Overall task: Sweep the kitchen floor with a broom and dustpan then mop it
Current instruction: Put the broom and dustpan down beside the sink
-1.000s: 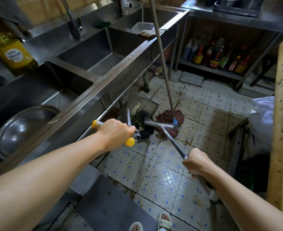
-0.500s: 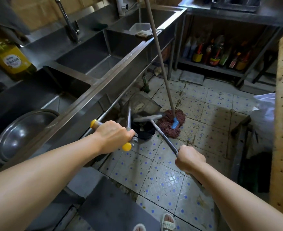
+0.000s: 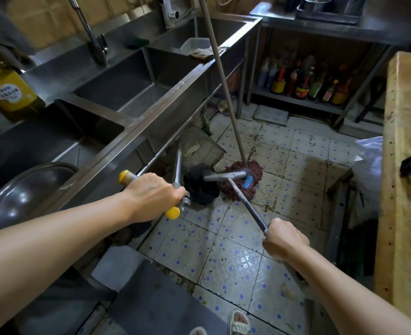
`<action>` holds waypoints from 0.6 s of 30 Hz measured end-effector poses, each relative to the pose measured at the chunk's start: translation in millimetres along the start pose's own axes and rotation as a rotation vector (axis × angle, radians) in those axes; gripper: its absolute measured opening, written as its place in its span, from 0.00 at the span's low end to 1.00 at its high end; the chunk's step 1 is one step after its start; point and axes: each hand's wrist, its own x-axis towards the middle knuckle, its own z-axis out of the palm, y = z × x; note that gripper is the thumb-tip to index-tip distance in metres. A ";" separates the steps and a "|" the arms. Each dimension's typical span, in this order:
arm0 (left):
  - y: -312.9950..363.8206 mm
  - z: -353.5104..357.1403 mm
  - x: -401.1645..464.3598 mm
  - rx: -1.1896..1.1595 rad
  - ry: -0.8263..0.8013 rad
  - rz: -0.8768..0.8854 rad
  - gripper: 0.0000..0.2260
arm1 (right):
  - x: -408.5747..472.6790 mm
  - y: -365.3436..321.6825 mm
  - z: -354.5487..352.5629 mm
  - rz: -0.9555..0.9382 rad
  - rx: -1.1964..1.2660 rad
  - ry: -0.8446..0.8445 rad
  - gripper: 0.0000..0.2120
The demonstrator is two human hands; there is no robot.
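- The left hand (image 3: 154, 195) is curled round the yellow-capped handle (image 3: 173, 212) of the dustpan (image 3: 200, 148), whose metal stem runs down to the pan sitting on the floor (image 3: 226, 257) hard against the foot of the sink unit (image 3: 136, 122).
- The right hand (image 3: 285, 240) is clamped on the grey shaft of the broom (image 3: 226, 176); the broom's head lies just in front of the dustpan mouth, touching the dark heap of debris (image 3: 200, 189) there.
- The mop (image 3: 244, 180) stands with its red head on the floor right beside the broom head, its long pole leaning on the rim of the sink unit.
- Risk: the broom head is so near the mop that a push toward the pan could snag the mop strands, dragging dirt into them or tipping the pole off the rim.
- Risk: the dustpan appears tilted with only its stem steadying it; if the left grip loosens or the pan lifts, the heap could slide under the lip or beneath the sink unit, where it would be hard to reach.
- Risk: the tiles look wet and stained, so debris may smear rather than roll in, calling for short firm strokes.
- Risk: sandalled toes (image 3: 239, 322) show at the near edge of the floor; footing on wet tiles looks slippery.
- Sweeping seems close to its end here; mopping is not yet begun.
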 end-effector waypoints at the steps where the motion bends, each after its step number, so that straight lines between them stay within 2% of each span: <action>1: -0.3 0.2 -0.3 0.007 0.006 0.000 0.18 | -1.8 -1.5 -3.0 0.000 -0.003 0.003 0.07; 5: 7.6 -6.6 11.4 -0.003 0.007 -0.009 0.14 | -5.8 -6.0 -9.1 0.009 0.002 -0.001 0.07; 8: -1.0 -11.6 11.0 -0.043 0.020 -0.101 0.14 | -7.5 -4.4 -10.7 0.029 0.037 -0.001 0.04; 13: -5.6 -11.4 10.1 -0.054 0.005 -0.087 0.16 | -10.0 -1.9 -14.7 0.073 0.112 0.006 0.06; 18: -12.6 -12.1 -0.8 -0.047 0.016 -0.093 0.15 | -2.4 -9.9 -22.4 0.086 0.118 0.063 0.03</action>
